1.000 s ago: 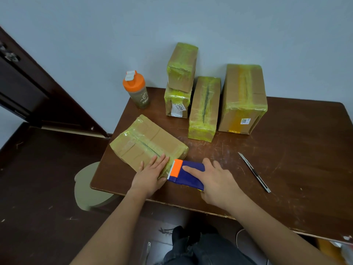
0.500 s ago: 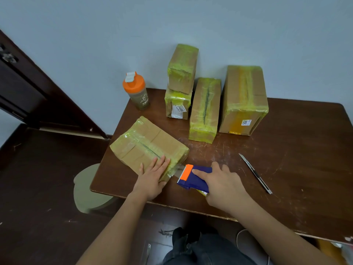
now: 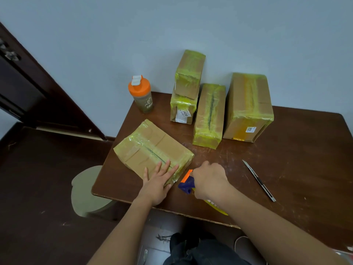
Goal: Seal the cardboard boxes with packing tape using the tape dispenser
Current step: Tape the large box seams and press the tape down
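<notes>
Taping station: scratched dark wooden table (image 3: 286, 169) against a pale blue-grey wall, dark door at its left.

Near the table's front-left corner lies a flat cardboard box (image 3: 152, 150), long axis running from front-right to back-left, taped seam uppermost. Four taped boxes stand at the table's back edge, two stacked. An orange-lidded bottle (image 3: 141, 94) stands at its back-left corner; a utility knife (image 3: 258, 180) lies right of centre. The left hand (image 3: 158, 180) presses flat, fingers straight, on the box's near end. The right hand (image 3: 209, 179) is clenched round the blue-and-orange tape dispenser (image 3: 186, 181), orange end apparently toward the box.
</notes>
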Demonstrator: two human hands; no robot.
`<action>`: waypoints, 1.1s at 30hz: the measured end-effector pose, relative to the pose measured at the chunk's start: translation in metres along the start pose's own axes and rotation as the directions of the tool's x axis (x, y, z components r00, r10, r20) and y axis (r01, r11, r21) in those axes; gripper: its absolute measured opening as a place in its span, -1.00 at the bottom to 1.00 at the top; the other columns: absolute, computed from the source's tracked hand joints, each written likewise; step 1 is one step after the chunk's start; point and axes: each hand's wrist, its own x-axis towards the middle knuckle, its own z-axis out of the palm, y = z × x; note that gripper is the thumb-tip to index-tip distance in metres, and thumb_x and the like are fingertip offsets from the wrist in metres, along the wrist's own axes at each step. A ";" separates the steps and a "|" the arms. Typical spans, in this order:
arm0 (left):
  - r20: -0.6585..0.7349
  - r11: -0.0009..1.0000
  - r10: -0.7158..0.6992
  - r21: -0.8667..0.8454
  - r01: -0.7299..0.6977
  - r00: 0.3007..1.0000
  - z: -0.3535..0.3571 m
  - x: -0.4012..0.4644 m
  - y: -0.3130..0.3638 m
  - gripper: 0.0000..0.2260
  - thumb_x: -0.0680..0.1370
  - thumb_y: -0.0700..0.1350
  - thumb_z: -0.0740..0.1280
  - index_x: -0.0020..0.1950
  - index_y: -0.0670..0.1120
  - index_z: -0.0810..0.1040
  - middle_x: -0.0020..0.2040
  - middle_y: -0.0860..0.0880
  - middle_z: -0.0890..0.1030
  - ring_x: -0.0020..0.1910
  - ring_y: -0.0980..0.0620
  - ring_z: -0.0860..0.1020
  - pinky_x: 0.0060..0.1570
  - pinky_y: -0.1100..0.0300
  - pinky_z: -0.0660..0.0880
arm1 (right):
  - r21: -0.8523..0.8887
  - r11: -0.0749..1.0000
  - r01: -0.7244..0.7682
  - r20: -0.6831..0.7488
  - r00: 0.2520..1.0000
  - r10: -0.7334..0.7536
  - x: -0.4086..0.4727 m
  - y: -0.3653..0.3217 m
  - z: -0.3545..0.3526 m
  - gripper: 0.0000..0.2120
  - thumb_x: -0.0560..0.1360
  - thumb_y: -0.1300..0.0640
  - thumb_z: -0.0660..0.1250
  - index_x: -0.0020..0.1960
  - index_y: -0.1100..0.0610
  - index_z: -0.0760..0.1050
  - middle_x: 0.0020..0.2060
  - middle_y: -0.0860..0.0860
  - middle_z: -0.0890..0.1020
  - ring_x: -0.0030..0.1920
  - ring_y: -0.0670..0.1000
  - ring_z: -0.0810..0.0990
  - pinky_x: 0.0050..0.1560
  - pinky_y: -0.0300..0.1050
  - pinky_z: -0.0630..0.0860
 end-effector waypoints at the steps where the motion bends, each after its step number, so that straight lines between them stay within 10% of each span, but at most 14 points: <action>1: -0.003 1.000 0.001 -0.002 -0.001 1.000 -0.001 0.000 0.000 -0.37 0.65 -0.11 0.15 0.50 0.35 -0.14 0.56 0.19 -0.22 0.53 0.06 -0.30 0.40 -0.26 -0.34 | -0.022 1.000 0.009 0.011 1.000 -0.009 0.003 -0.002 -0.006 -0.64 0.51 -0.04 0.30 0.26 0.05 0.46 0.10 0.13 0.49 -0.05 0.09 0.43 -0.17 -0.05 0.35; 6: 0.006 1.000 0.016 -0.027 -0.016 1.000 -0.001 0.000 -0.002 -0.38 0.65 -0.12 0.15 0.50 0.37 -0.12 0.56 0.21 -0.20 0.53 0.08 -0.30 0.40 -0.25 -0.36 | -0.123 0.991 0.045 0.058 0.998 -0.038 0.012 -0.009 -0.023 -0.70 0.49 -0.05 0.33 0.16 0.08 0.53 -0.06 0.06 0.48 -0.06 0.08 0.56 -0.04 -0.01 0.61; 15: 0.015 0.996 0.026 -0.088 -0.025 1.000 -0.006 0.003 -0.005 -0.33 0.59 -0.15 0.22 0.50 0.38 -0.03 0.57 0.21 -0.13 0.54 0.10 -0.24 0.40 -0.25 -0.37 | -0.033 0.985 0.167 0.173 0.972 -0.159 -0.003 -0.009 0.004 -0.59 0.50 0.01 0.28 0.35 -0.09 0.46 0.16 0.06 0.51 0.11 0.14 0.54 -0.06 -0.02 0.42; 25: -0.293 0.975 -0.163 -0.193 0.109 0.942 0.010 0.010 0.027 -0.70 0.61 0.16 0.15 0.32 0.19 0.43 0.46 0.10 0.29 0.51 0.02 0.11 0.43 -0.29 -0.21 | 0.268 0.941 -0.207 -0.075 0.969 0.234 -0.010 0.045 0.036 -0.35 0.52 -0.06 0.30 0.53 -0.19 0.10 0.29 0.13 0.32 0.23 0.22 0.40 0.06 0.02 0.48; 33: -0.365 0.966 -0.251 -0.150 0.209 0.897 0.014 0.018 0.037 -0.66 0.57 0.10 0.27 0.33 0.14 0.38 0.26 0.08 0.41 0.39 0.01 0.27 0.47 -0.19 -0.06 | 0.414 0.857 -0.308 -0.110 0.917 0.383 0.001 0.047 0.050 -0.19 0.49 -0.06 0.39 0.57 -0.13 -0.03 0.41 0.16 0.23 0.37 0.22 0.32 0.13 0.01 0.52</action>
